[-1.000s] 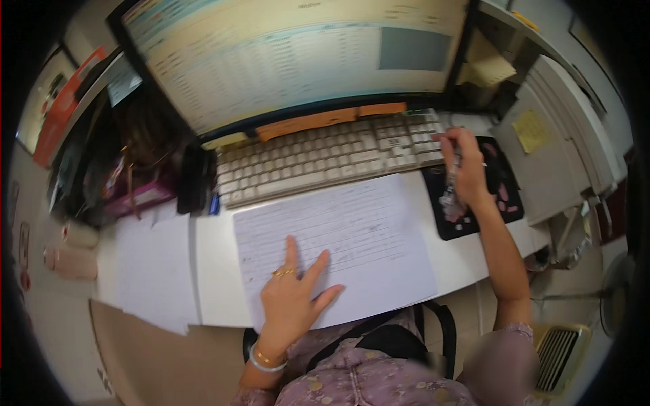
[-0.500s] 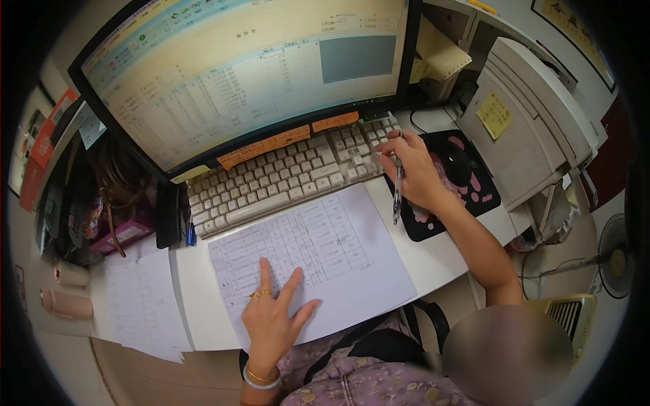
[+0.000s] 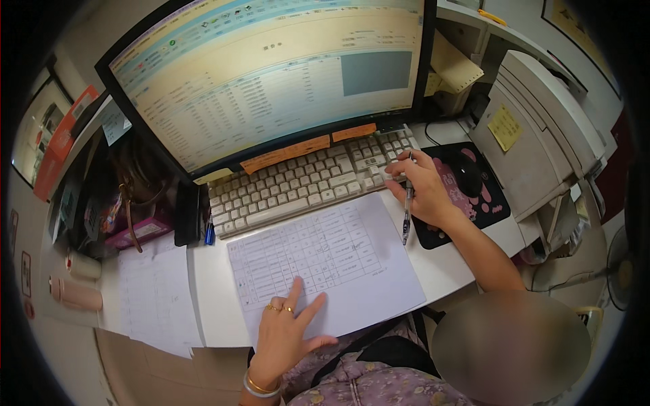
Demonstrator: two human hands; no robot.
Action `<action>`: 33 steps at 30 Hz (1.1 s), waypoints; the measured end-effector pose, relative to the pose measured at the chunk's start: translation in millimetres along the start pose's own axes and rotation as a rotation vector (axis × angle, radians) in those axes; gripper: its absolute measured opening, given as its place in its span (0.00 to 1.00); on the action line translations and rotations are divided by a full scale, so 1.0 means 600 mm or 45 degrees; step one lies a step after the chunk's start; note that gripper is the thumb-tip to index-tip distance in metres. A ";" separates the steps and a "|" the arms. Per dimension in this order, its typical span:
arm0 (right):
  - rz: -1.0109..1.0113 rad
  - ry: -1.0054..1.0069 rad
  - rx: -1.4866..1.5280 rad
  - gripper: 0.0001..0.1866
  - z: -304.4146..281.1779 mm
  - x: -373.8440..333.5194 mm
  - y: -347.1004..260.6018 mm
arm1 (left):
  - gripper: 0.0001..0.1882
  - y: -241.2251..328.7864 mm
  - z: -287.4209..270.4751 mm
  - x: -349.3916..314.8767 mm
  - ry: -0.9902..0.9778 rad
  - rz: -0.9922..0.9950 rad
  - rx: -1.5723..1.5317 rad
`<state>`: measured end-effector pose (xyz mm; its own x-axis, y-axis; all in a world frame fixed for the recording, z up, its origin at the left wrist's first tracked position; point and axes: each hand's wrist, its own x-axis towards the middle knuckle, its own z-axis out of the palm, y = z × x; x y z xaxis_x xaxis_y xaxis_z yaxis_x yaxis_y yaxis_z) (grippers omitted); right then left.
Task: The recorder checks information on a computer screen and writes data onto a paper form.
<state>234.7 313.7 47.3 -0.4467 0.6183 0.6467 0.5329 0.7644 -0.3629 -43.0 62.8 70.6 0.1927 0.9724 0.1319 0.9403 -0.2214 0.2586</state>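
You're resting your left hand (image 3: 282, 331), fingers apart, on gridded white paper (image 3: 376, 295) and gripping a slim, clear pen (image 3: 407, 218) in your right hand (image 3: 430, 192) by the off-white plastic keyboard (image 3: 298, 188).

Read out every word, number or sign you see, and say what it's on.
Nothing readable to quote:
Monitor screen: rows too small, blurred.
Gridded sheet under left hand: entries too small.
Loose sheets: too faint.
Keyboard: key legends too small.
Yellow note: writing too small.
Orange strips: marks too blurred.
Mouse pad: pink marks, unclear.
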 end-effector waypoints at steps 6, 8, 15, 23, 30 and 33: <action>-0.028 0.053 -0.017 0.13 -0.010 0.000 -0.001 | 0.33 -0.017 -0.027 -0.019 -0.207 0.227 -0.144; -0.053 0.061 -0.027 0.12 -0.016 0.002 -0.008 | 0.28 -0.016 -0.034 -0.014 -0.188 0.247 -0.179; -0.085 0.051 0.003 0.10 -0.014 0.009 -0.006 | 0.13 -0.010 -0.031 -0.019 -0.069 0.181 -0.144; -0.120 0.088 0.022 0.11 -0.016 0.007 -0.016 | 0.11 0.010 -0.004 -0.045 0.102 0.112 -0.090; -0.122 0.080 0.037 0.10 -0.016 0.007 -0.022 | 0.29 0.031 -0.002 -0.047 0.110 -0.067 -0.118; -0.114 0.066 0.034 0.10 -0.018 0.007 -0.024 | 0.37 0.038 0.002 -0.043 0.096 -0.135 -0.016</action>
<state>232.6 303.3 62.4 -0.4533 0.5375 0.7111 0.4730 0.8212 -0.3192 -26.2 32.9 71.6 0.0704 0.9820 0.1750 0.9504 -0.1193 0.2871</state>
